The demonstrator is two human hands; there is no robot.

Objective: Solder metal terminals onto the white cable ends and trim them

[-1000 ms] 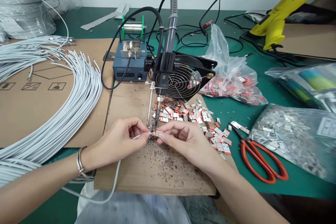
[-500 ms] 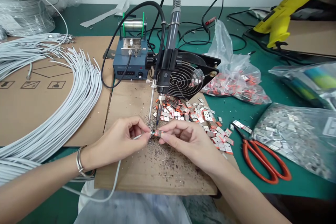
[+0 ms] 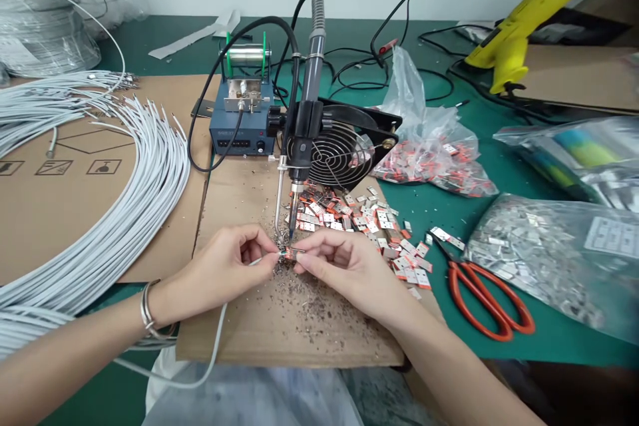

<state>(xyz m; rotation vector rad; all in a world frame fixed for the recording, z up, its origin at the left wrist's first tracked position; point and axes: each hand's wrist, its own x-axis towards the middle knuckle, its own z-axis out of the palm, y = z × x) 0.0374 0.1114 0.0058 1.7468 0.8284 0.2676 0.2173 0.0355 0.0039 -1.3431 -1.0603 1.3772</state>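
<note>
A white cable [image 3: 217,339] runs up into my left hand [image 3: 239,263], whose thumb and fingers pinch it close to its end. Between the thumb and fingers of my right hand [image 3: 344,266] is a small metal connector piece [image 3: 294,252], partly hidden by the fingertips. Cable end and connector piece meet under the tip of a soldering iron [image 3: 294,213], which hangs tip down in a stand. Beside the tip curves a thin metal solder feed tube [image 3: 279,206]. Whether the iron touches the joint I cannot tell. Dark solder crumbs lie on the cardboard [image 3: 239,339] below.
Loose orange-and-silver connector pieces [image 3: 384,219] lie right of the iron, before a black fan [image 3: 339,153]. Red-handled scissors [image 3: 492,299] and a bag of metal parts [image 3: 539,253] are farther right. A blue solder feeder [image 3: 242,126] stands behind; bundled white cables [image 3: 150,193] lie left.
The whole view has shifted slightly, so the bench things appear a little further left. Both hands keep the same pinch on the cable and connector piece beneath the iron.
</note>
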